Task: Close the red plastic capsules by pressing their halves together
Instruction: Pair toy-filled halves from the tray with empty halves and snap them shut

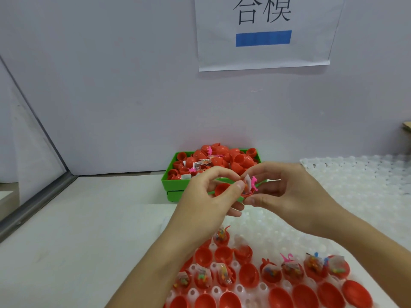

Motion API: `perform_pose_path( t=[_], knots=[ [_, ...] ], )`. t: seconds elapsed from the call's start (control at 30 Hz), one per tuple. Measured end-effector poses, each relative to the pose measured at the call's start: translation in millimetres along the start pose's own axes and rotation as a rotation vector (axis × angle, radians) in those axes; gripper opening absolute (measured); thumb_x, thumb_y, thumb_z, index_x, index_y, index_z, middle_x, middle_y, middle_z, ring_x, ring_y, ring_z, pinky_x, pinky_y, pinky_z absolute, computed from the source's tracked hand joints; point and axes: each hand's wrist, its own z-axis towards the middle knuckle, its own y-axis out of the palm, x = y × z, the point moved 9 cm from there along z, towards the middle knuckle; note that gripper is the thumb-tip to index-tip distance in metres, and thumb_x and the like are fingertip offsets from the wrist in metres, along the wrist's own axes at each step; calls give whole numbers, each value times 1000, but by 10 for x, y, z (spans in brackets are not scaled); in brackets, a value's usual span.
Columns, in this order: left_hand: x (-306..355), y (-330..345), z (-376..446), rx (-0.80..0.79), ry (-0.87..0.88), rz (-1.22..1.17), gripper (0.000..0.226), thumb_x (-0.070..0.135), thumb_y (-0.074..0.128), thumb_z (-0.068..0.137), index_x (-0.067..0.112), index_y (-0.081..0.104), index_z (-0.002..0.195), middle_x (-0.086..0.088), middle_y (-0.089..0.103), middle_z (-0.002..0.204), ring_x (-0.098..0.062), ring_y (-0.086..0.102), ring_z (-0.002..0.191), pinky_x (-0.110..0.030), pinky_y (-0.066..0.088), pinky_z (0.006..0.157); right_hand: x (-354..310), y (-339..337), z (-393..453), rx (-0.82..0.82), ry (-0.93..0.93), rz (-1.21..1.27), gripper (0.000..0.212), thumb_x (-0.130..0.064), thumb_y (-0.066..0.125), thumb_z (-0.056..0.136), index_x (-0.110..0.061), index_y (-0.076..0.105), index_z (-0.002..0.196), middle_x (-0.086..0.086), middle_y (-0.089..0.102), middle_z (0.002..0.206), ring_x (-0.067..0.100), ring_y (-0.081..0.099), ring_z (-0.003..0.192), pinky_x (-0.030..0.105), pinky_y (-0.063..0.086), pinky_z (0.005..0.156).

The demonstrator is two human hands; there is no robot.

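Red capsule half (247, 192) with pink toy, right hand (287, 190) pinching, left hand (211, 194) holding empty half (222, 188)

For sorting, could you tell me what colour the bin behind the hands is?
Green; the bin shows best in the head view.

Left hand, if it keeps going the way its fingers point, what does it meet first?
Probably the filled capsule half pinched by the right hand; the left hand holds an empty half beside it. Depth is unclear.
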Motion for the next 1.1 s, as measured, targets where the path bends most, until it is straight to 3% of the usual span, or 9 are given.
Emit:
perform_pose_path(
  t=[0.23, 0.4, 0.57, 0.73, 0.9, 1.1],
  knots=[
    [116, 14, -12, -6, 125, 71, 23, 22, 71, 90, 42, 66, 101, 10, 68, 96, -18, 73, 74, -27, 59, 59, 32, 34, 6, -27, 38, 59, 27, 1, 79, 77, -16, 72, 97, 1, 76, 86, 17, 75, 78, 21, 58, 73],
    [146, 14, -17, 27, 188, 98, 9, 23, 72, 89, 31, 71, 92, 11, 69, 91, -15, 72, 77, -26, 58, 54, 40, 34, 3, -34, 56, 126, 24, 3, 77, 78, -10, 72, 98, 4, 77, 86, 18, 76, 78, 19, 57, 70],
    [91, -7, -5, 35, 164, 67, 11, 16, 67, 92, 26, 67, 89, 6, 71, 85, -18, 74, 73, -28, 59, 56, 78, 24, 5, -25, 87, 149, 26, 0, 79, 76, -11, 72, 99, 6, 77, 89, 22, 76, 80, 24, 59, 74],
    [144, 60, -20, -12, 222, 166, 31, 15, 60, 96, 43, 68, 108, 13, 68, 94, -16, 71, 75, -27, 58, 54, 58, 15, 6, -31, 79, 129, 26, 2, 79, 76, -10, 73, 99, 7, 77, 88, 22, 76, 80, 29, 60, 78],
    [158, 33, -21, 22, 239, 151, 17, 15, 62, 96, 30, 70, 98, 10, 67, 90, -16, 70, 79, -26, 58, 54, 36, 5, 1, -30, 72, 151, 24, 3, 78, 77, -10, 73, 97, 6, 77, 86, 21, 76, 78, 22, 58, 71],
    [139, 35, -26, 18, 233, 138, 10, 20, 65, 95, 30, 68, 97, 9, 66, 90, -17, 71, 78, -30, 60, 54, 10, 12, -2, -36, 66, 168, 24, 7, 75, 78, -8, 73, 97, 7, 77, 84, 21, 76, 77, 20, 58, 70]
  ],
)
